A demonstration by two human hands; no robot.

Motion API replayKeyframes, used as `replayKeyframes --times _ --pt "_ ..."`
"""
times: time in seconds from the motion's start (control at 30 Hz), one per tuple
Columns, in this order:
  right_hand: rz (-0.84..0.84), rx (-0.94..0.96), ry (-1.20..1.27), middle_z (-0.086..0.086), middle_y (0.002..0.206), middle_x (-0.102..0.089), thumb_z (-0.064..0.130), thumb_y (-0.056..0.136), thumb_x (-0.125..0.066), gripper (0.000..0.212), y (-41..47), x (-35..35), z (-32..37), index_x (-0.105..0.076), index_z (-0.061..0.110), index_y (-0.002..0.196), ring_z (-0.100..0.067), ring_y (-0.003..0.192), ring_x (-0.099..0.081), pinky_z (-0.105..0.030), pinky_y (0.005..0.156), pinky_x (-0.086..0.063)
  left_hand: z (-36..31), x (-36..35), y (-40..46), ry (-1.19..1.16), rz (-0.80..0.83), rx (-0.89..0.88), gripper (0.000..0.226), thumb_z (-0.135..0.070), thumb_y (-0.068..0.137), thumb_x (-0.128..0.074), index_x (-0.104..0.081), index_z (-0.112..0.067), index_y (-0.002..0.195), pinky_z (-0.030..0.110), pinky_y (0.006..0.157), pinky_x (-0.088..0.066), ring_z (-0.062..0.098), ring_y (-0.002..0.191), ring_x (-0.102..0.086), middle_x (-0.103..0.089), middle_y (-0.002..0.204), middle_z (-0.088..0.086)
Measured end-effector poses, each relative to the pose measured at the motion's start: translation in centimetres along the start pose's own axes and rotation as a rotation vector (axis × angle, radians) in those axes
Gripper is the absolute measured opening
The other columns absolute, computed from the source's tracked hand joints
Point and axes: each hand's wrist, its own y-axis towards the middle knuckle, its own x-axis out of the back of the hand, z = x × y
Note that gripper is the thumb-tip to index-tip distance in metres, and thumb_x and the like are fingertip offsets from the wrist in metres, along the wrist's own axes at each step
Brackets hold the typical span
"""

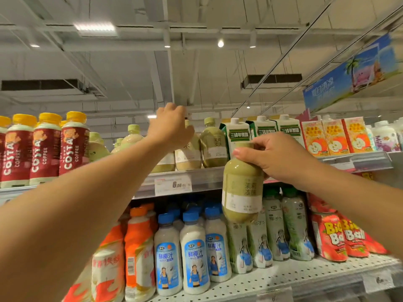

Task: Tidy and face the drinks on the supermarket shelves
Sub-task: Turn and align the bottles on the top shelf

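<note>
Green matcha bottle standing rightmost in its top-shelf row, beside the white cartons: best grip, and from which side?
Take the green plastic matcha bottle at its narrow neck under the pale cap, from the front and above. White apple-vinegar cartons crowd its right and a beige bottle its left, so the body sides are blocked.

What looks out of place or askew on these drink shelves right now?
One green tea bottle is off the shelf, in the right hand. On the top shelf, the pale bottles behind the left hand sit staggered and set back.

Head camera tilts upward, close to the top shelf [185, 180], apparently within reach
</note>
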Motion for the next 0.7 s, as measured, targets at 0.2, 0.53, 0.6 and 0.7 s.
replayKeyframes --times 0.2,0.53,0.6,0.7 --pt "0.024 0.007 0.094 -0.009 0.079 -0.072 0.063 0.070 -0.065 0.057 0.6 0.5 -2.2 -0.072 0.008 0.085 -0.024 0.072 -0.071 -0.046 0.062 -0.061 0.6 -2.7 2.6 0.304 0.088 0.063 0.043 -0.044 0.091 -0.044 -0.052 -0.018 0.125 0.049 0.100 -0.028 0.029 0.123 -0.034 -0.049 0.133 0.006" --pt "0.018 0.003 0.172 0.000 0.074 -0.072 0.063 0.067 -0.065 0.051 0.7 0.0 -3.6 -0.072 0.014 0.083 -0.013 0.067 -0.070 -0.034 0.054 -0.060 1.9 -2.8 2.1 0.170 0.134 0.073 0.102 -0.090 0.056 -0.055 -0.036 -0.026 0.133 0.050 0.100 -0.034 0.034 0.121 -0.044 -0.059 0.121 0.010" --pt "0.010 0.012 0.173 0.001 0.074 -0.072 0.065 0.066 -0.063 0.053 0.8 -0.2 -3.5 -0.073 0.015 0.082 -0.013 0.067 -0.070 -0.037 0.056 -0.061 1.6 -2.6 1.7 0.120 0.132 0.068 0.100 -0.081 0.056 -0.068 -0.032 -0.026 0.132 0.048 0.095 -0.042 0.032 0.111 -0.050 -0.060 0.115 0.009" --pt "-0.007 0.030 0.149 -0.003 0.076 -0.072 0.069 0.066 -0.061 0.059 0.9 -0.5 -3.3 -0.072 0.013 0.084 -0.017 0.068 -0.070 -0.042 0.059 -0.061 1.4 -2.4 0.7 -0.056 0.150 0.063 0.096 -0.060 0.061 -0.081 -0.026 -0.026 0.132 0.041 0.076 -0.053 0.027 0.091 -0.058 -0.061 0.103 0.005"
